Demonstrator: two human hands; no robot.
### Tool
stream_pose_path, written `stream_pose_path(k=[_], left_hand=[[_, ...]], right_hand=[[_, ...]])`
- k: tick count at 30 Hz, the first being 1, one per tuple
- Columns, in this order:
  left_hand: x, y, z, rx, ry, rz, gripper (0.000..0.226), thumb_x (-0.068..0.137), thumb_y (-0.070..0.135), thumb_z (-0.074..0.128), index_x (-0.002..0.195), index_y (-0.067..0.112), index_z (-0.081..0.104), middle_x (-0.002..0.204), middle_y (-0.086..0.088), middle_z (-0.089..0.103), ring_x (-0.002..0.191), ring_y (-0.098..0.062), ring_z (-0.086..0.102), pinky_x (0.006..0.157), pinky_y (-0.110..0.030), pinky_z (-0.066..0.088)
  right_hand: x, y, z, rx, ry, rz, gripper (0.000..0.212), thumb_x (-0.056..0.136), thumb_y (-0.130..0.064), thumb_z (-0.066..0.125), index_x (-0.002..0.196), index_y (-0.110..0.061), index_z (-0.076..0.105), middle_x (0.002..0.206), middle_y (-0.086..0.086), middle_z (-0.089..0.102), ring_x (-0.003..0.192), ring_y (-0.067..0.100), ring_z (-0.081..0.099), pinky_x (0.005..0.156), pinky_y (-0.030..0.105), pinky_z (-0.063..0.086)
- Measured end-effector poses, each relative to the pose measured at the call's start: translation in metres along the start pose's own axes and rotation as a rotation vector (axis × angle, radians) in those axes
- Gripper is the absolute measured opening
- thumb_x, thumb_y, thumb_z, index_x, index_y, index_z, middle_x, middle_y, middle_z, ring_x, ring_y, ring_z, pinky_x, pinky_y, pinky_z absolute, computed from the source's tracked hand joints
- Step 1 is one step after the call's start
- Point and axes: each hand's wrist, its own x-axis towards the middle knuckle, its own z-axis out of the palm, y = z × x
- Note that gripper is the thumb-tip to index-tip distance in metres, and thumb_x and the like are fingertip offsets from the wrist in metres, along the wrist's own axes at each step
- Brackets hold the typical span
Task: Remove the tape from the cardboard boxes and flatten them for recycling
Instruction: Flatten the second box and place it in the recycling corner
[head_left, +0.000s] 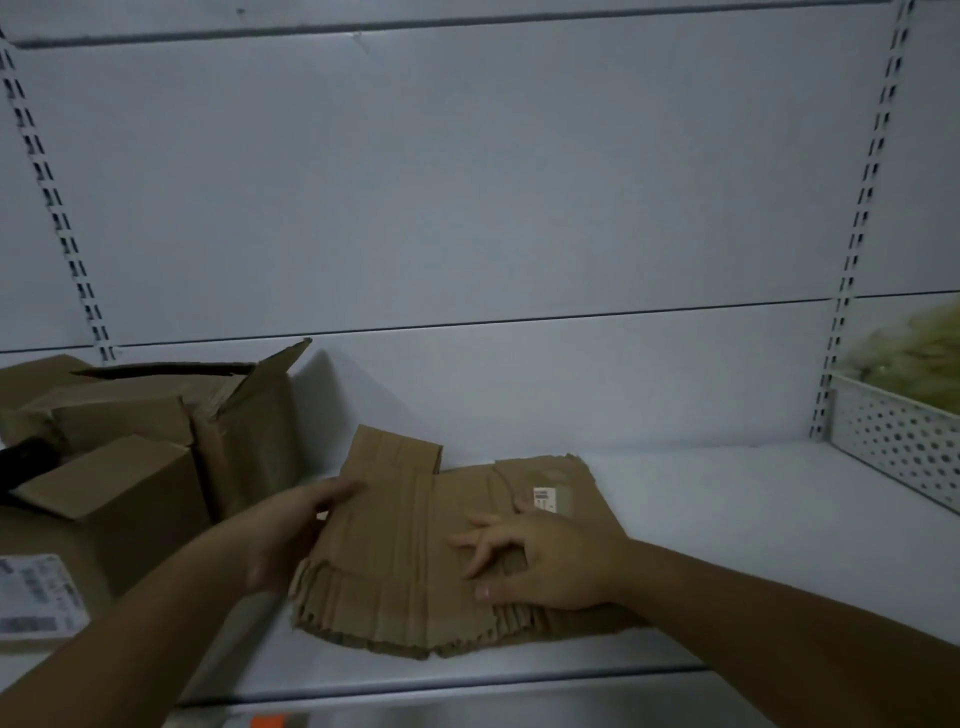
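A stack of flattened brown cardboard boxes (405, 566) lies on the white shelf (727, 519), its top sheet carrying a small white label (544, 499). My left hand (291, 535) grips the stack's left edge, thumb on top. My right hand (545, 561) rests on the top sheet at the right, fingers spread, thumb at the near edge. Several unflattened cardboard boxes (130, 478) stand at the left; the biggest open box (244, 415) has a raised flap.
A box with a white shipping label (36, 597) lies at the near left. A dark object (26, 462) pokes out among the left boxes. A perforated white basket (904, 441) with pale greenish contents sits at the right. Slotted uprights flank the back panel.
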Motion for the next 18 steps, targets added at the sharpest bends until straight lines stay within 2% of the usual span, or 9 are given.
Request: stream_pose_path(k=[3, 4, 7, 10, 11, 12, 14, 15, 18], left_hand=[[0.014, 0.004, 0.005, -0.005, 0.014, 0.004, 0.048, 0.087, 0.038, 0.059, 0.116, 0.001, 0.054, 0.106, -0.022, 0.063, 0.094, -0.038, 0.061, 0.069, -0.043, 0.049], [0.018, 0.004, 0.008, -0.011, 0.016, 0.012, 0.048, 0.088, 0.036, 0.059, 0.118, 0.000, 0.054, 0.105, -0.022, 0.064, 0.094, -0.038, 0.061, 0.070, -0.043, 0.049], [0.025, 0.000, 0.015, -0.062, 0.034, 0.054, 0.037, 0.092, 0.025, 0.053, 0.118, -0.001, 0.054, 0.094, -0.020, 0.068, 0.087, -0.036, 0.063, 0.068, -0.040, 0.049], [0.032, -0.003, 0.014, -0.173, 0.061, 0.160, 0.027, 0.093, 0.019, 0.050, 0.115, 0.005, 0.058, 0.078, -0.016, 0.073, 0.077, -0.032, 0.065, 0.064, -0.037, 0.050], [0.033, -0.002, 0.013, -0.207, 0.066, 0.184, 0.028, 0.092, 0.019, 0.051, 0.117, 0.007, 0.058, 0.081, -0.016, 0.072, 0.077, -0.032, 0.065, 0.064, -0.037, 0.050], [0.035, 0.000, 0.012, -0.235, 0.067, 0.200, 0.032, 0.093, 0.019, 0.050, 0.121, 0.008, 0.057, 0.085, -0.016, 0.071, 0.077, -0.032, 0.064, 0.064, -0.037, 0.050], [0.033, 0.003, 0.012, -0.274, 0.064, 0.217, 0.037, 0.094, 0.019, 0.048, 0.129, 0.006, 0.051, 0.087, -0.016, 0.066, 0.076, -0.031, 0.062, 0.063, -0.037, 0.048], [0.031, 0.004, 0.012, -0.297, 0.055, 0.207, 0.037, 0.094, 0.020, 0.049, 0.128, 0.007, 0.051, 0.088, -0.016, 0.065, 0.076, -0.031, 0.062, 0.063, -0.037, 0.048], [0.026, 0.008, 0.011, -0.323, 0.017, 0.131, 0.041, 0.091, 0.030, 0.054, 0.124, 0.005, 0.054, 0.102, -0.020, 0.066, 0.091, -0.037, 0.063, 0.079, -0.047, 0.051]], right_hand=[[0.000, -0.002, -0.002, 0.091, 0.040, 0.007, 0.015, 0.083, -0.034, 0.067, 0.097, -0.029, 0.068, 0.135, -0.020, 0.050, 0.119, -0.028, 0.025, 0.095, -0.005, 0.011], [0.000, -0.004, -0.005, 0.116, 0.057, 0.027, 0.015, 0.082, -0.034, 0.068, 0.096, -0.031, 0.069, 0.131, -0.020, 0.054, 0.117, -0.027, 0.032, 0.094, -0.006, 0.019], [0.000, 0.001, -0.017, 0.060, 0.313, 0.115, 0.022, 0.080, -0.031, 0.070, 0.102, -0.029, 0.070, 0.115, -0.009, 0.067, 0.107, -0.002, 0.057, 0.098, 0.019, 0.043], [-0.006, 0.015, -0.042, -0.116, 0.701, 0.341, 0.054, 0.081, -0.034, 0.069, 0.129, -0.016, 0.052, 0.141, 0.009, 0.046, 0.129, 0.022, 0.042, 0.102, 0.022, 0.031], [-0.011, 0.019, -0.051, -0.035, 0.722, 0.481, 0.069, 0.079, -0.040, 0.070, 0.136, -0.013, 0.042, 0.145, 0.010, 0.039, 0.127, 0.023, 0.042, 0.098, 0.021, 0.034], [-0.015, 0.021, -0.059, 0.147, 0.700, 0.596, 0.078, 0.076, -0.043, 0.072, 0.137, -0.008, 0.038, 0.141, 0.011, 0.042, 0.114, 0.020, 0.052, 0.086, 0.014, 0.041], [-0.020, 0.019, -0.070, 0.627, 0.589, 0.698, 0.079, 0.070, -0.043, 0.077, 0.129, -0.001, 0.045, 0.116, 0.010, 0.064, 0.076, 0.014, 0.066, 0.055, 0.014, 0.051], [-0.021, 0.018, -0.071, 0.773, 0.530, 0.720, 0.073, 0.069, -0.041, 0.078, 0.124, 0.000, 0.052, 0.101, 0.009, 0.071, 0.068, 0.016, 0.069, 0.049, 0.018, 0.052], [-0.022, 0.012, -0.078, 0.888, 0.488, 0.696, 0.042, 0.076, -0.029, 0.075, 0.108, -0.004, 0.063, 0.087, 0.009, 0.075, 0.075, 0.019, 0.072, 0.056, 0.026, 0.055]])
